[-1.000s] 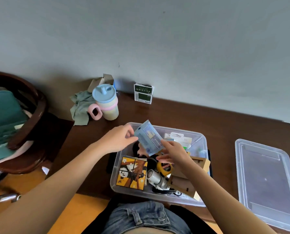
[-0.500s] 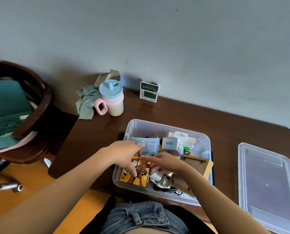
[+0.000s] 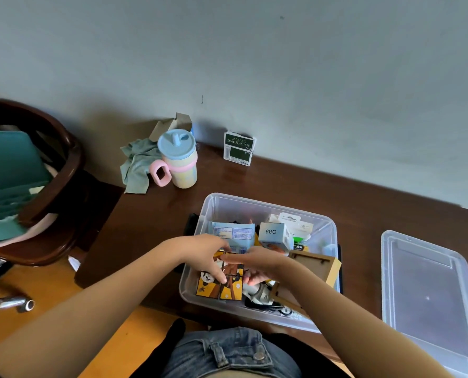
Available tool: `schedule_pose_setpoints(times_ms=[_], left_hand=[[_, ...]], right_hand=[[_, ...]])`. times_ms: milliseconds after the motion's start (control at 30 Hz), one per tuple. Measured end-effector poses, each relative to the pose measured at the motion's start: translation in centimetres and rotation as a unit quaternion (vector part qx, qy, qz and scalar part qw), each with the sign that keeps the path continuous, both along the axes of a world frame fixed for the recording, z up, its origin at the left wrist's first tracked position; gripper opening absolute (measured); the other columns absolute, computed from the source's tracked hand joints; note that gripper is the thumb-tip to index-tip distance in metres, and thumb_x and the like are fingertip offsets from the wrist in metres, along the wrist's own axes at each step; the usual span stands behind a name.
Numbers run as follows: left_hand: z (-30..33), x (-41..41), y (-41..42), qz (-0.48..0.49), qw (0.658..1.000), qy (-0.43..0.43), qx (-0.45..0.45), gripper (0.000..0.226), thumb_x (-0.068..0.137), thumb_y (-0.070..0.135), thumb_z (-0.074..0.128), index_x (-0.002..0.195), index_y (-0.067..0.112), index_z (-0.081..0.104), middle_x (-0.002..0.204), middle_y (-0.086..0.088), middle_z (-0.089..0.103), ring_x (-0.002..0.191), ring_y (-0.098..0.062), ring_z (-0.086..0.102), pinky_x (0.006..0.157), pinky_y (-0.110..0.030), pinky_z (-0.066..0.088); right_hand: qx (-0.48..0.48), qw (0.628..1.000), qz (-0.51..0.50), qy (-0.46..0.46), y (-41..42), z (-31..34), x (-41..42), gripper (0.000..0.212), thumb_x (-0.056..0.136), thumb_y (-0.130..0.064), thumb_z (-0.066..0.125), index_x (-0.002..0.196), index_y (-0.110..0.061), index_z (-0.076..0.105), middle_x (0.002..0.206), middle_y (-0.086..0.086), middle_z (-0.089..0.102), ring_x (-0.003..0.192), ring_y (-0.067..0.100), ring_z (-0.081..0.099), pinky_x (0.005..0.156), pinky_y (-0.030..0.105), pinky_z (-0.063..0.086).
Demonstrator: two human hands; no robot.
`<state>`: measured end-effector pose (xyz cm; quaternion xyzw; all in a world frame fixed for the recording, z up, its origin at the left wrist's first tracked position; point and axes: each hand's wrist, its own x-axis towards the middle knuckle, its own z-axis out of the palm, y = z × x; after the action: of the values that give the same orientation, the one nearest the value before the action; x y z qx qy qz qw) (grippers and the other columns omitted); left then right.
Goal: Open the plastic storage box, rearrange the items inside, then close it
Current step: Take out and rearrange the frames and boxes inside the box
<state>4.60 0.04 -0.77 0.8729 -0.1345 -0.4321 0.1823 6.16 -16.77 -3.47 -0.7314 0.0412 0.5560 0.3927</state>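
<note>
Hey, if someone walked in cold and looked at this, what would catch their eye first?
Probably the two hands meeting over the clear storage box at the table's near edge: the left hand and right hand are both on the orange panda picture blocks in its front left corner. Next, the box's lid lying off to the right, and the pastel sippy cup near the wall.
</note>
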Motion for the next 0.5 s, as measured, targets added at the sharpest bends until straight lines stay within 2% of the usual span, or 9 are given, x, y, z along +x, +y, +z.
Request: schedule_pose_setpoints(times_ms=[67,133,200,267,300,400,433,500], left_hand=[[-0.3,-0.3,-0.1,0.024,0.999,0.003,-0.024,0.078,0.081,0.041,0.071,0.146,0.021,0.032,0.15,0.002,0.036,0.136,-0.017,0.035,0.109,-0.033,0.033],[-0.6,-0.5,-0.2,0.036,0.998,0.003,-0.044,0.075,0.082,0.038,0.071,0.145,0.023,0.034,0.15,0.004,0.036,0.137,-0.015,0.034,0.11,-0.032,0.031],[-0.7,-0.5,-0.3,0.061,0.996,-0.006,-0.066,0.07,0.082,0.039,0.071,0.143,0.024,0.038,0.147,0.005,0.039,0.135,-0.014,0.037,0.108,-0.03,0.033],[-0.6,-0.5,-0.3,0.108,0.989,-0.023,-0.094,0.065,0.082,0.04,0.07,0.139,0.023,0.043,0.144,0.003,0.044,0.131,-0.014,0.041,0.105,-0.029,0.037],[-0.5,-0.5,-0.2,0.125,0.986,-0.03,-0.107,0.065,0.082,0.041,0.07,0.139,0.023,0.043,0.144,0.003,0.044,0.13,-0.013,0.042,0.105,-0.029,0.038],[-0.2,-0.4,0.3,0.122,0.986,-0.014,-0.115,0.085,0.077,0.05,0.072,0.145,0.022,0.031,0.145,0.004,0.042,0.128,-0.013,0.043,0.103,-0.027,0.039],[-0.1,-0.4,0.3,0.107,0.989,-0.007,-0.104,0.096,0.073,0.054,0.074,0.148,0.022,0.024,0.146,0.003,0.04,0.129,-0.014,0.043,0.104,-0.028,0.039],[-0.1,-0.7,0.1,0.053,0.997,-0.016,-0.06,0.113,0.066,0.06,0.076,0.151,0.019,0.013,0.151,0.001,0.034,0.134,-0.018,0.039,0.107,-0.032,0.038]], right_hand=[[-0.008,0.997,0.053,-0.048,-0.3,0.0,-1.0,0.044,0.083,-0.061,0.057,0.098,-0.021,0.058,0.07,0.001,0.064,0.048,0.003,0.062,0.055,0.018,0.051],[-0.021,0.99,0.09,-0.103,-0.5,-0.3,-2.1,0.052,0.082,-0.067,0.051,0.106,-0.022,0.058,0.078,0.006,0.068,0.057,0.005,0.064,0.066,0.025,0.053],[-0.019,0.99,0.039,-0.136,-0.7,-0.7,-2.7,0.057,0.082,-0.064,0.055,0.109,-0.015,0.061,0.089,0.011,0.068,0.068,0.012,0.064,0.073,0.031,0.052],[-0.009,0.985,-0.045,-0.169,-1.1,-0.7,-2.7,0.048,0.08,-0.057,0.063,0.097,-0.012,0.066,0.088,0.007,0.07,0.074,0.013,0.063,0.068,0.026,0.049],[0.0,0.981,-0.075,-0.177,-1.5,-0.6,-2.6,0.038,0.08,-0.053,0.066,0.09,-0.016,0.067,0.087,0.001,0.072,0.074,0.011,0.065,0.066,0.02,0.049],[0.046,0.976,-0.139,-0.164,-3.1,0.0,-1.6,0.02,0.081,-0.043,0.069,0.087,-0.025,0.065,0.082,-0.009,0.073,0.071,0.001,0.07,0.057,0.01,0.049],[0.053,0.974,-0.163,-0.151,-3.7,0.3,-1.2,0.021,0.082,-0.042,0.069,0.089,-0.023,0.065,0.079,-0.009,0.073,0.07,0.003,0.07,0.057,0.011,0.05],[0.045,0.966,-0.223,-0.121,-5.0,0.7,0.1,0.025,0.084,-0.041,0.067,0.091,-0.017,0.064,0.074,-0.005,0.074,0.067,0.01,0.071,0.059,0.021,0.056]])
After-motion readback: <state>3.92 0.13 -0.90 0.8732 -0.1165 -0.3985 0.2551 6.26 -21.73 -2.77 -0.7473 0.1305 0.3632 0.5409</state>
